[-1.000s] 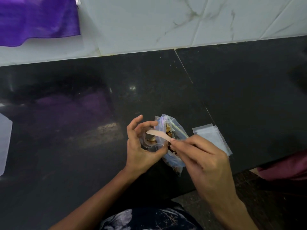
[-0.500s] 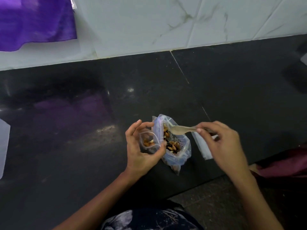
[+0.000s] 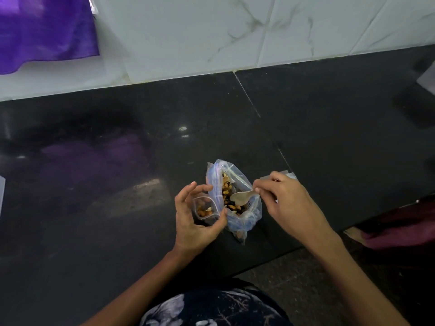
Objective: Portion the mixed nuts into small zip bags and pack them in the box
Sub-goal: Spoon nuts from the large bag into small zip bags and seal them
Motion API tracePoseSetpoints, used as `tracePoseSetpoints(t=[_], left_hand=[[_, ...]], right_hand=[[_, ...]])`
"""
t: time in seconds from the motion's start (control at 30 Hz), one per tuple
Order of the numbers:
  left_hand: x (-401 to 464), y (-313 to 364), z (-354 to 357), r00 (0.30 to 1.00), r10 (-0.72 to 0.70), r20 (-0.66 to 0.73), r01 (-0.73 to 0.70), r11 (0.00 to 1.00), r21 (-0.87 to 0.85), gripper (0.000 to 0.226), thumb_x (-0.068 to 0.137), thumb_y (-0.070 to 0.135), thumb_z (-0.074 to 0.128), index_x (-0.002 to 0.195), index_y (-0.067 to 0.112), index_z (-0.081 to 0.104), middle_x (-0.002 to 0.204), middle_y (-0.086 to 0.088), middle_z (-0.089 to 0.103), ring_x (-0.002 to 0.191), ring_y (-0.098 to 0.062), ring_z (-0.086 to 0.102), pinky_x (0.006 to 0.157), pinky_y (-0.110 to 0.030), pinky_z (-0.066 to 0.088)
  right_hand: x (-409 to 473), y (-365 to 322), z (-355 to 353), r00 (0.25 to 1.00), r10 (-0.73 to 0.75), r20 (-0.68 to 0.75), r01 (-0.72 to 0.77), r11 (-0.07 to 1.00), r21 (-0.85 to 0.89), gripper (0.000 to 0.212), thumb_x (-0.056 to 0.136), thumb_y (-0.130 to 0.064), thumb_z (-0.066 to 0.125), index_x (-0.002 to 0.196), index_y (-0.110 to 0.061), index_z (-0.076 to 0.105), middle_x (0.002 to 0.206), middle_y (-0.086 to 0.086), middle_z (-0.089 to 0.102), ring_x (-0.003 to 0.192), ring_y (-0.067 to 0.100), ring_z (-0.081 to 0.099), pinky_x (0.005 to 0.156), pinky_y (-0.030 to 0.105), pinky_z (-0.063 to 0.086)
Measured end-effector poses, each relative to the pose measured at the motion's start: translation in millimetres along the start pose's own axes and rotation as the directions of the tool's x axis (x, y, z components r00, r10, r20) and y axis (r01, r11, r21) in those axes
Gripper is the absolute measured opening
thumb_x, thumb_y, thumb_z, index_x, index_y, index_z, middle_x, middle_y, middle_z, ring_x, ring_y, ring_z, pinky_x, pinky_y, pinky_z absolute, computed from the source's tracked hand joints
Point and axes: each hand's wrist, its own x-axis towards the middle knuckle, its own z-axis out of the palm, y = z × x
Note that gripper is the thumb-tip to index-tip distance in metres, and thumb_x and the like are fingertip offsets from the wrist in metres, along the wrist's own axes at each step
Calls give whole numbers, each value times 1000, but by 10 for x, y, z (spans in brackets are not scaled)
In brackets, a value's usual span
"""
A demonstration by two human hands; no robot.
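Note:
A large clear zip bag of mixed nuts (image 3: 235, 198) stands open on the dark counter (image 3: 117, 161). My left hand (image 3: 195, 220) grips a small zip bag (image 3: 206, 207), held open beside the large one, with a few nuts inside. My right hand (image 3: 287, 203) pinches the handle of a pale spoon (image 3: 241, 198) whose bowl is down among the nuts in the large bag. Empty small zip bags (image 3: 286, 175) lie flat behind my right hand, mostly hidden. No box is clearly in view.
A purple cloth (image 3: 44, 29) hangs on the white tiled wall at top left. A pale object (image 3: 2, 196) shows at the left edge and another (image 3: 427, 81) at the right edge. The counter's front edge runs below my hands; maroon fabric (image 3: 400, 224) lies at lower right.
My right hand pulled the spoon away from the small bag, swung it right, then lowered its bowl into the large bag's nuts. My left hand kept holding the small bag open.

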Motion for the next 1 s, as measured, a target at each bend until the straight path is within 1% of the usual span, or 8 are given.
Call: tracePoseSetpoints(t=[0.1, 0.2, 0.37, 0.53, 0.67, 0.8, 0.9, 1.0], left_hand=[[-22, -16, 39, 1000, 8, -19, -8, 1000, 8, 84, 71, 16, 76, 135, 38, 26, 121, 16, 54, 99, -2, 59, 80, -26, 54], [-44, -25, 62, 999, 20, -42, -20, 1000, 5, 83, 72, 15, 75, 135, 37, 26, 121, 16, 54, 99, -2, 59, 79, -26, 54], [-69, -47, 85, 999, 11, -43, -10, 1000, 7, 81, 73, 16, 75, 135, 38, 26, 121, 16, 55, 98, -4, 60, 77, -30, 55], [-84, -58, 87, 1000, -9, 4, 9, 1000, -14, 80, 75, 16, 74, 134, 40, 26, 119, 11, 56, 82, -14, 64, 70, -31, 56], [-93, -55, 93, 1000, -4, 25, 5, 1000, -8, 81, 75, 12, 72, 136, 38, 25, 120, 18, 54, 93, -10, 63, 76, -26, 55], [-101, -62, 85, 1000, -11, 14, 11, 1000, 1, 83, 73, 10, 73, 134, 39, 25, 120, 19, 54, 99, -6, 61, 78, -21, 53], [-120, -51, 80, 999, -33, 1, 33, 999, 9, 81, 73, 13, 73, 133, 41, 26, 118, 20, 56, 89, -6, 63, 74, -20, 53], [-128, -47, 76, 999, -52, 5, 52, 999, 15, 80, 73, 15, 73, 132, 42, 26, 116, 20, 57, 82, -7, 64, 72, -20, 54]], right_hand=[[22, -25, 7, 999, 11, -46, -13, 999, -48, 22, 96, -22, 48, 105, -18, 68, 87, -1, 53, 67, 10, 52, 57, 28, 49], [36, -30, 2, 996, 40, -78, -44, 998, -54, 23, 97, -22, 47, 104, -18, 68, 83, -3, 49, 62, 5, 44, 53, 19, 41], [87, 107, 16, 989, 127, 75, -132, 989, 70, 22, 97, -23, 49, 108, -23, 68, 83, -12, 52, 72, -3, 49, 62, 7, 37], [131, 154, 47, 977, 154, 146, -176, 972, 156, 21, 97, -23, 50, 108, -21, 68, 92, -7, 68, 68, 5, 60, 59, 17, 46], [131, -9, 78, 991, 53, 123, -61, 996, 66, 23, 98, -24, 47, 110, -21, 66, 92, -6, 59, 69, 2, 52, 57, 13, 37], [82, -162, -15, 978, -53, 202, 82, 987, -136, 23, 98, -22, 46, 119, -21, 57, 98, -4, 51, 78, 8, 54, 68, 23, 49], [99, -147, -38, 976, 24, 218, 7, 990, -138, 22, 99, -24, 43, 112, -20, 60, 95, -4, 54, 78, 9, 56, 71, 26, 51], [134, -42, 16, 958, 206, 202, -214, 977, 20, 18, 96, -26, 49, 100, -21, 66, 87, -7, 65, 71, 5, 60, 63, 21, 51]])
